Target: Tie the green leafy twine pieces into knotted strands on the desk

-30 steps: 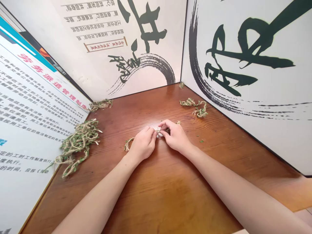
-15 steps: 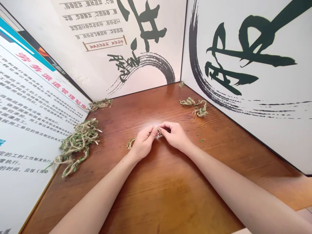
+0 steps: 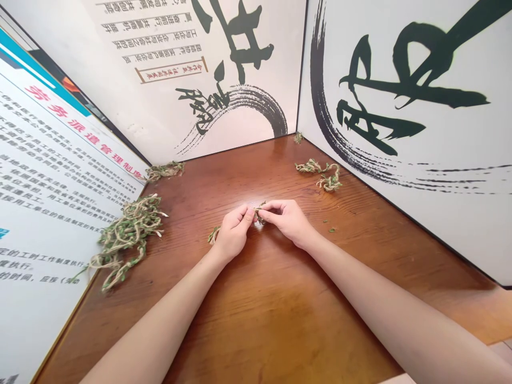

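Note:
Near the middle of the table, my left hand (image 3: 234, 231) pinches a piece of leafy twine (image 3: 259, 212), tan cord with small green leaves on it. My right hand (image 3: 288, 221) is closed on the same twine a little to the right, thumb against fingertips. The short stretch between the two hands is visible; the fingers cover the rest. A loose end of leafy twine (image 3: 214, 234) shows beyond the left hand, on its left side. Whether it joins the held piece is hidden behind the hand.
A big tangled heap of leafy twine (image 3: 130, 229) lies at the left edge, with a smaller bunch (image 3: 165, 170) behind it. Another length (image 3: 328, 176) rests at the back right. Small leaf bits (image 3: 332, 230) lie right of my hands. Printed panels (image 3: 400, 176) wall the wooden table (image 3: 260, 320).
The twine between my fingers has shifted, and more of its green leafy part shows above the fingertips. Both hands stay in nearly the same place.

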Tool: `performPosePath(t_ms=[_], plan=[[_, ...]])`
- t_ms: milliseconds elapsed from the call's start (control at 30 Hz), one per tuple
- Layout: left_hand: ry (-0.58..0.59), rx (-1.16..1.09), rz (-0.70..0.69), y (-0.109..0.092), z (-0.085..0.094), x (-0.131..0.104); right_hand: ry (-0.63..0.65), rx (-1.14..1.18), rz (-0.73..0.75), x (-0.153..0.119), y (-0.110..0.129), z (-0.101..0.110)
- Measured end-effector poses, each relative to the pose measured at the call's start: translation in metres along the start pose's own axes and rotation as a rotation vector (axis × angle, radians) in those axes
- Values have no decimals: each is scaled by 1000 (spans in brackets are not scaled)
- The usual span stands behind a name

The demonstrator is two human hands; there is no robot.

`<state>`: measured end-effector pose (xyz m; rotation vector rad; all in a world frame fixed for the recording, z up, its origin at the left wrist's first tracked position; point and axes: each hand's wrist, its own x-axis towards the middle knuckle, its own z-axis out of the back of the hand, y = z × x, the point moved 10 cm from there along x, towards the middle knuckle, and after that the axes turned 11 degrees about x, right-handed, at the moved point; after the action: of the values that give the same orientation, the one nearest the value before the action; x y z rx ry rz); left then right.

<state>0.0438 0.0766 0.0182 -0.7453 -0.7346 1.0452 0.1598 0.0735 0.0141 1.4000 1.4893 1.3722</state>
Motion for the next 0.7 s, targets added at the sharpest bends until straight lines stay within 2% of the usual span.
performPosePath(t_ms=[133,300,367,700], plan=[[9,-21,0,0,-1,0,11,-1,-12,0,-3,-4],[37,-8,-16,-6,-2,-1,-69,74,-31,-1,-8,-1],[44,-13,-17,-6,-3,-1,-65,105,-44,-1,-8,-2],[50,-61,-5,3,-5,3,-87,315,-153,-5,-5,-4]])
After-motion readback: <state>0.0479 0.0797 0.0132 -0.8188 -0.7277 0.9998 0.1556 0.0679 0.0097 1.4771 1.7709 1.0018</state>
